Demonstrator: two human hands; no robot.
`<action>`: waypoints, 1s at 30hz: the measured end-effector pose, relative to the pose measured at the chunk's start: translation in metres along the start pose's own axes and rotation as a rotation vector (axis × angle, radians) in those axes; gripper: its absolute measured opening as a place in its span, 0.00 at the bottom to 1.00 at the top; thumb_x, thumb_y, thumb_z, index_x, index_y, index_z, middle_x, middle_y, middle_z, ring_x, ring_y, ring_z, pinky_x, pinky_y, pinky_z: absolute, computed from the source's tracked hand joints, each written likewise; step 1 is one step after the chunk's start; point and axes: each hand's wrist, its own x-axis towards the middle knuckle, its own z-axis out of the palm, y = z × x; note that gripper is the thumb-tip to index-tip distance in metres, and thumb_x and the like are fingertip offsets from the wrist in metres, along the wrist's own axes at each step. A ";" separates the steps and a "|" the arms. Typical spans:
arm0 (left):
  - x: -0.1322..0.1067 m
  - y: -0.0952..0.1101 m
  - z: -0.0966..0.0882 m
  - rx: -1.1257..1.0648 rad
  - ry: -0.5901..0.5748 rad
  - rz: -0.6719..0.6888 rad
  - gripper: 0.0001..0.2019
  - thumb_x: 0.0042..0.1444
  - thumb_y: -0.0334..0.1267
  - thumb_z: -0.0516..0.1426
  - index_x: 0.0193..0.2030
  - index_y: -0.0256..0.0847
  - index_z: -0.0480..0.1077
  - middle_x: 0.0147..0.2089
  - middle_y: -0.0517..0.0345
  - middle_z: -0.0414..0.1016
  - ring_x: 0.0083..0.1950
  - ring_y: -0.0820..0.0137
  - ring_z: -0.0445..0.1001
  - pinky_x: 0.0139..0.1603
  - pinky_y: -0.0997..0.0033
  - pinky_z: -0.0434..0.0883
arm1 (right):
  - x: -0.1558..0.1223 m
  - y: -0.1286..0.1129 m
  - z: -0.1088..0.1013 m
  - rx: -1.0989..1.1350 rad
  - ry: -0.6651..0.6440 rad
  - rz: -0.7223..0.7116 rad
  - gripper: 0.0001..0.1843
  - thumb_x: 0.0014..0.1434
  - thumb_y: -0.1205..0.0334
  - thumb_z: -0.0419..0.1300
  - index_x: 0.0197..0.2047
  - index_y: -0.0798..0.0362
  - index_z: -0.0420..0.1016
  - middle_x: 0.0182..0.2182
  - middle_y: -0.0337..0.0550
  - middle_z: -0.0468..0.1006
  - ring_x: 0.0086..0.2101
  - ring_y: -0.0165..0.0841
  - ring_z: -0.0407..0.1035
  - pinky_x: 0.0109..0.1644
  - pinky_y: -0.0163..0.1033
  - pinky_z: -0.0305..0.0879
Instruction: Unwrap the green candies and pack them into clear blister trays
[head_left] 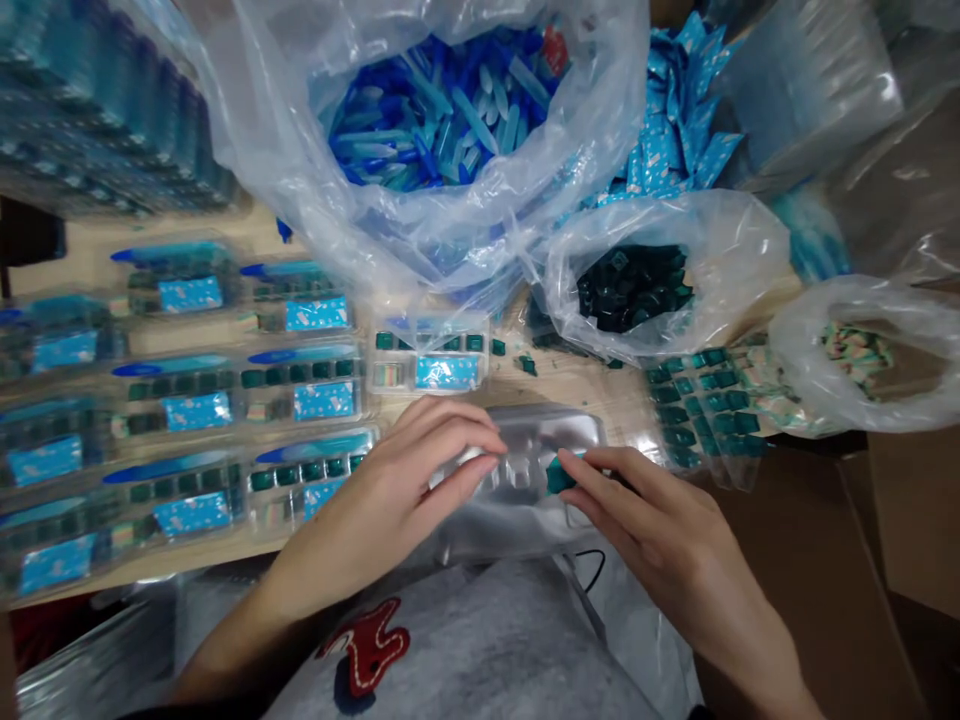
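Many full trays (300, 385) sit at the left, but the empty tray (536, 450) looks just begun: L hand (397, 495) holds it & R hand (660, 535) pinches one teal bit (559, 478).

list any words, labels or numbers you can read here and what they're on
No text can be read.
Blue cards in the filled trays: white print, too blurred.
Blue sachets behind the bags: print too small.
Red patch on the grey shirt: a shape, no clear letters.
Teal piece in the right hand: no marking visible.
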 end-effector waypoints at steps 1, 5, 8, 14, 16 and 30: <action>0.000 0.000 0.001 -0.003 -0.003 -0.004 0.06 0.67 0.31 0.53 0.46 0.44 0.69 0.47 0.58 0.73 0.52 0.68 0.71 0.53 0.65 0.69 | 0.001 -0.001 0.002 0.000 0.029 -0.006 0.13 0.68 0.65 0.55 0.54 0.54 0.73 0.41 0.48 0.80 0.35 0.34 0.77 0.35 0.37 0.73; 0.001 -0.002 0.003 -0.005 0.009 0.004 0.06 0.67 0.31 0.53 0.46 0.44 0.69 0.46 0.57 0.74 0.51 0.67 0.72 0.51 0.63 0.70 | -0.002 -0.003 0.013 -0.109 0.092 -0.069 0.12 0.68 0.67 0.55 0.53 0.55 0.73 0.38 0.47 0.81 0.34 0.34 0.77 0.33 0.36 0.73; 0.003 -0.003 0.005 0.016 0.004 0.013 0.06 0.67 0.31 0.53 0.47 0.44 0.68 0.47 0.57 0.74 0.52 0.67 0.71 0.52 0.64 0.70 | -0.003 -0.005 0.019 -0.231 0.085 -0.101 0.12 0.68 0.69 0.53 0.51 0.58 0.74 0.36 0.49 0.81 0.34 0.36 0.76 0.32 0.38 0.73; 0.003 0.004 0.005 0.038 0.026 0.042 0.06 0.67 0.30 0.53 0.48 0.44 0.68 0.48 0.56 0.73 0.52 0.67 0.72 0.52 0.64 0.70 | 0.000 -0.007 0.009 0.189 0.034 0.118 0.19 0.66 0.63 0.58 0.60 0.50 0.69 0.39 0.45 0.76 0.37 0.34 0.74 0.38 0.37 0.75; 0.003 0.009 0.005 0.026 0.046 0.067 0.07 0.67 0.30 0.53 0.48 0.45 0.68 0.47 0.57 0.74 0.51 0.67 0.73 0.51 0.65 0.71 | 0.000 -0.009 0.005 0.512 0.064 0.232 0.26 0.64 0.65 0.60 0.64 0.43 0.64 0.42 0.42 0.74 0.40 0.32 0.74 0.43 0.36 0.75; 0.005 0.026 0.011 0.045 0.030 0.183 0.07 0.65 0.29 0.54 0.46 0.44 0.68 0.54 0.53 0.67 0.58 0.67 0.68 0.57 0.68 0.70 | 0.006 -0.023 0.012 0.854 0.104 0.228 0.38 0.64 0.68 0.59 0.71 0.37 0.50 0.60 0.42 0.73 0.57 0.34 0.71 0.57 0.41 0.72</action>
